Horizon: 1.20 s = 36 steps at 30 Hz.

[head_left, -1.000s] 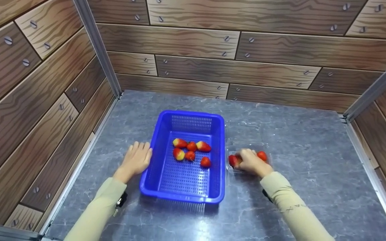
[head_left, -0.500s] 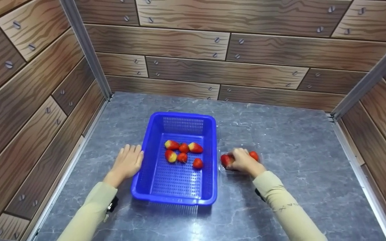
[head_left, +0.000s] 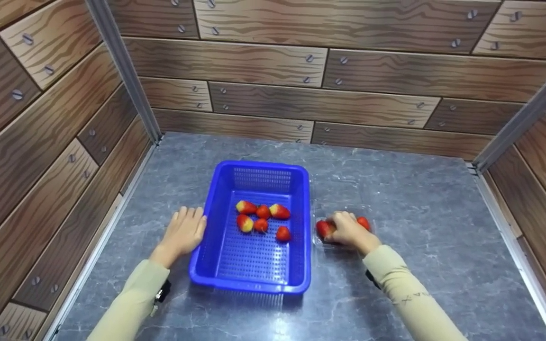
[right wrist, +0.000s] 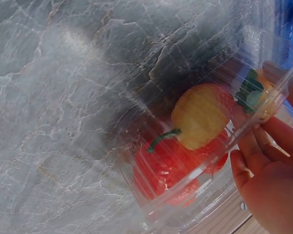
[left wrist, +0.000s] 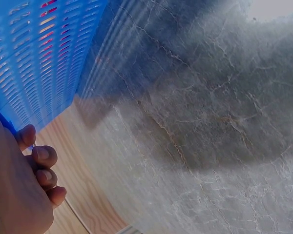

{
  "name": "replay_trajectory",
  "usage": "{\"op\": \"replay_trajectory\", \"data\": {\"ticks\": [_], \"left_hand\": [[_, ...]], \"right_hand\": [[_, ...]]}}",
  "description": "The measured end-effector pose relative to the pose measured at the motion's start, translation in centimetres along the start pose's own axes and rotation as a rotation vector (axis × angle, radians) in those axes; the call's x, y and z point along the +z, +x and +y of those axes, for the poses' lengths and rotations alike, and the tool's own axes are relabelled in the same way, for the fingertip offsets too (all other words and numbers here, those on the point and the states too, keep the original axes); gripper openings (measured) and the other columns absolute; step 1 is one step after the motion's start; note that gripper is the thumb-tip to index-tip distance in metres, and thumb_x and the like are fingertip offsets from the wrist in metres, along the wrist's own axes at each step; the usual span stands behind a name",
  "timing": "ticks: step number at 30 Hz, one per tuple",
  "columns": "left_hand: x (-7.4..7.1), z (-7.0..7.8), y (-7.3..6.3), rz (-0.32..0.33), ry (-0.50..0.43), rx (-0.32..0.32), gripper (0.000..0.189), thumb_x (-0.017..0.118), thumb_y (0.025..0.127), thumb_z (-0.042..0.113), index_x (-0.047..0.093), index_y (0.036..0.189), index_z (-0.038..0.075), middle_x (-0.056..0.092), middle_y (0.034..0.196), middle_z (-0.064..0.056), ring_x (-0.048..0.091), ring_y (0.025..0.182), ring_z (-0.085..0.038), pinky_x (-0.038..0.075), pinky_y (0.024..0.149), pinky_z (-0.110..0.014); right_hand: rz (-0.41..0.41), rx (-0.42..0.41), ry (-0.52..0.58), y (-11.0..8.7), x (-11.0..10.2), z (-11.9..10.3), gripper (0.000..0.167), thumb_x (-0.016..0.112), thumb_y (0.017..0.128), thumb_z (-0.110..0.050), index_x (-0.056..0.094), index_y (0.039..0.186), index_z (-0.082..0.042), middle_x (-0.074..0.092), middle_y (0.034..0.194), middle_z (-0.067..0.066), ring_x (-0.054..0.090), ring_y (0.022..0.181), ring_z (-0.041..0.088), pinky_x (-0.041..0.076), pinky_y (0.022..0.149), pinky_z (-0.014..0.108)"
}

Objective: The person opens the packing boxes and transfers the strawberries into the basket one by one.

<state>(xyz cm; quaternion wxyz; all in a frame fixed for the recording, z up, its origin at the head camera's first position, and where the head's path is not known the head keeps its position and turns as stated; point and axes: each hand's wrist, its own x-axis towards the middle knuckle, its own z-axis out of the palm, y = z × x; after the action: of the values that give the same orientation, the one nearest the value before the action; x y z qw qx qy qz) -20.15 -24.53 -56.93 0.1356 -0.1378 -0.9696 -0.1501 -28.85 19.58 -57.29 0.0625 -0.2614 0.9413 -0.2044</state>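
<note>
Right hand [head_left: 347,229]: I am seeing its fingers bending around a leafy strawberry [right wrist: 267,102] inside the clear container [right wrist: 178,185]; it appears to be grasping the fruit, though the plastic is partly veiling the contact. The hand is reaching in from the near right side, probably coming over the top because the walls are blocking a side approach. Left hand [head_left: 183,236]: resting against the left rim of the blue basket [head_left: 249,258], presumably for steadying it. I am not able to tell whether those fingers are clasping the rim or only lying along it.

Close around the right hand, other strawberries [right wrist: 161,168] are lying in the container, one showing a large yellow patch. The container is sitting just right of the basket, a placement I am judging handy for a short reach. Six basket strawberries [head_left: 262,211] are lying loosely around the basket's middle.

Farther out, the grey table [head_left: 424,222] is carrying both vessels; wood-patterned panels [head_left: 273,59] are enclosing the left, far and right sides.

Against the head frame of one second ago: both hands and all six basket strawberries are keeping their arrangement. The whole scene, panels included, is appearing slightly farther left, so I am attributing this to the head camera turning.
</note>
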Motion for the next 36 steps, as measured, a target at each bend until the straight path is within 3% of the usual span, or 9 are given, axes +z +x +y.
{"op": "replay_trajectory", "data": {"ticks": [11,21,26,36], "left_hand": [[0.9,0.3,-0.3,0.018,0.003,0.009,0.021,0.043,0.102,0.016,0.054,0.103,-0.002,0.055,0.089,-0.019,0.046,0.085,-0.039,0.037,0.074,-0.050],[0.6,0.3,0.0,0.035,0.035,0.016,0.019,0.047,0.101,0.016,0.054,0.103,-0.002,0.055,0.089,-0.019,0.047,0.086,-0.039,0.038,0.074,-0.049],[0.3,0.1,0.0,0.036,0.045,0.015,0.019,0.047,0.101,0.016,0.054,0.103,-0.002,0.055,0.089,-0.019,0.047,0.085,-0.039,0.038,0.075,-0.049],[0.2,-0.1,0.0,0.048,0.046,0.031,0.018,0.046,0.101,0.015,0.053,0.100,-0.001,0.054,0.086,-0.018,0.047,0.083,-0.039,0.037,0.072,-0.048]], "right_hand": [[0.000,0.005,0.010,-0.8,-0.2,0.4,0.026,0.085,0.064,-0.015,0.069,0.081,-0.006,0.059,0.076,0.004,0.052,0.070,0.024,0.044,0.070,0.046],[0.055,-0.020,0.011,-1.0,-1.1,0.3,0.032,0.083,0.065,-0.011,0.072,0.092,0.001,0.061,0.079,0.007,0.055,0.071,0.026,0.045,0.068,0.046],[0.094,-0.021,0.035,-1.0,-2.1,-0.1,0.039,0.081,0.065,-0.009,0.071,0.099,0.008,0.067,0.087,0.013,0.059,0.078,0.030,0.047,0.075,0.049],[0.116,0.029,0.096,-0.6,-3.6,-1.9,0.043,0.080,0.066,-0.006,0.070,0.106,0.009,0.063,0.088,0.012,0.057,0.078,0.026,0.049,0.072,0.043]]}}
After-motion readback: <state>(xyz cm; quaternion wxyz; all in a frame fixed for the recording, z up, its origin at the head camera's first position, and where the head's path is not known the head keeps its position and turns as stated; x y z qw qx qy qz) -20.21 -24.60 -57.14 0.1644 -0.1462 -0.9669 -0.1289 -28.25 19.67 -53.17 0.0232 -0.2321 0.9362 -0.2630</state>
